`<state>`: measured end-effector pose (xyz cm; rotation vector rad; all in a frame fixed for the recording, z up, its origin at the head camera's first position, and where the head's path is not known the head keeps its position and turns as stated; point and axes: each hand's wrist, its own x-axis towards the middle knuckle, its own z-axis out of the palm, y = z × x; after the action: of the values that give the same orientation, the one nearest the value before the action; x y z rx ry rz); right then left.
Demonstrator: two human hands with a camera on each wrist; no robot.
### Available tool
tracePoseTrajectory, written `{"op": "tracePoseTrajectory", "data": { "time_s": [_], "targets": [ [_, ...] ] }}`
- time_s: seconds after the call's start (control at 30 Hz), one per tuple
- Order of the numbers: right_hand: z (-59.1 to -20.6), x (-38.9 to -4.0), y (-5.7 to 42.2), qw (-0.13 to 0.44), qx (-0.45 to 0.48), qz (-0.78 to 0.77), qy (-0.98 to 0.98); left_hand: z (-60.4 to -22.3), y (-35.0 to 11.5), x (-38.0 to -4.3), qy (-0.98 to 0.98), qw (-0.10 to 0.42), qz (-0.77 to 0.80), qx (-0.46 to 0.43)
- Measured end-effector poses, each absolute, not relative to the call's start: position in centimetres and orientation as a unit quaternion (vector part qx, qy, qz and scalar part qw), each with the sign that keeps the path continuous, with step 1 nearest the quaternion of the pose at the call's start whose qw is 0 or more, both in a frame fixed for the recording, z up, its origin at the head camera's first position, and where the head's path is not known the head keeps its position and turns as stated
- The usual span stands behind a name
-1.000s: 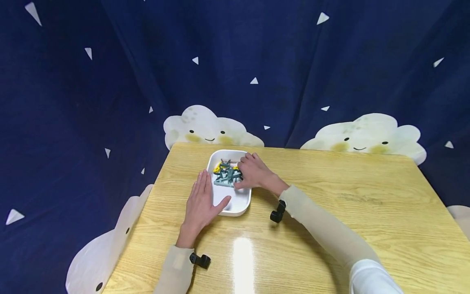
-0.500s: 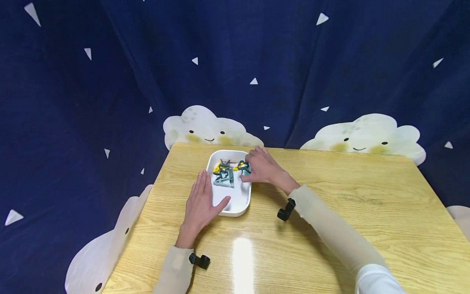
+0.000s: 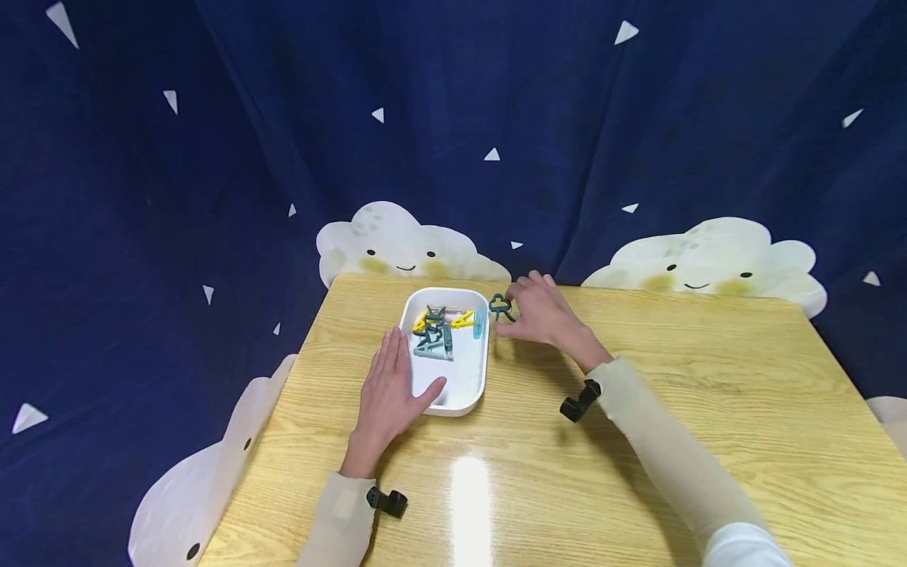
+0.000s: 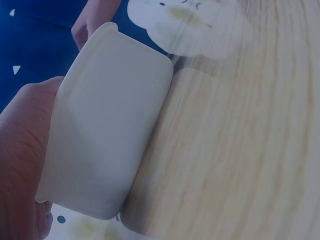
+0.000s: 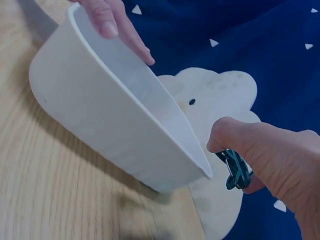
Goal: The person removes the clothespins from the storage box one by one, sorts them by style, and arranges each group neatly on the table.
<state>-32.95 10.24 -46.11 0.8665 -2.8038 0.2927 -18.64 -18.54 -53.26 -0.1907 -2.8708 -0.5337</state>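
— So, seeing any change since a second ago?

— Yes. Drawn out of the white tub (image 3: 462, 384) by the right hand (image 3: 544, 313), past the rim at two o'clock: a dark green cloud-shaped clip (image 3: 500, 309). Pinched there between thumb and curled fingers, just beside the rim, over the wooden table (image 3: 673, 378). Newly uncovered inside, also at two o'clock: a turquoise clip (image 3: 478, 324), half a second ago mostly behind the fingers. More fully in sight too, at one o'clock: a yellow clip (image 3: 463, 320).

— And in the left hand (image 3: 386, 394)?

— Nothing held. Unmoved, laid along the tub at eight o'clock, fingers straight and together, thumb stretched over the rim toward two o'clock.

— Hard to make out?

— Plenty. Left inside, toward eleven o'clock: a tangle of green clips (image 3: 434, 335), too overlapped to count. In the right wrist view, contents hidden behind the tub's wall, and the pinched clip partly covered by the thumb. In the left wrist view, only blank outer wall, with the right hand cut off by the top edge at eleven o'clock.
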Motion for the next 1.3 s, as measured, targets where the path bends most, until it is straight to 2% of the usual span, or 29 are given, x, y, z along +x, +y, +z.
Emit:
{"op": "tracePoseTrajectory", "data": {
  "time_s": [0.23,0.5,0.73,0.87,1.3],
  "targets": [
    [-46.9,-33.3,12.1,0.090,0.267,0.099,-0.954,-53.3,-18.6,-18.6,-0.973,0.114,-0.189,-0.069],
    [-49.9,-34.1,13.8,0.104,0.277,0.096,-0.950,-53.4,-18.6,-18.8,-0.973,0.119,-0.183,-0.073],
    [-52.4,-35.0,15.6,0.079,0.256,0.093,-0.959,-53.5,-18.7,-18.8,-0.971,0.131,-0.186,-0.076],
    [-53.7,-35.5,16.5,0.083,0.240,0.101,-0.962,-53.5,-18.7,-18.8,-0.972,0.126,-0.184,-0.075],
    [-55.3,-35.6,17.3,0.093,0.201,0.155,-0.963,-53.4,-18.7,-18.8,-0.972,0.128,-0.181,-0.076]
  ]
}}
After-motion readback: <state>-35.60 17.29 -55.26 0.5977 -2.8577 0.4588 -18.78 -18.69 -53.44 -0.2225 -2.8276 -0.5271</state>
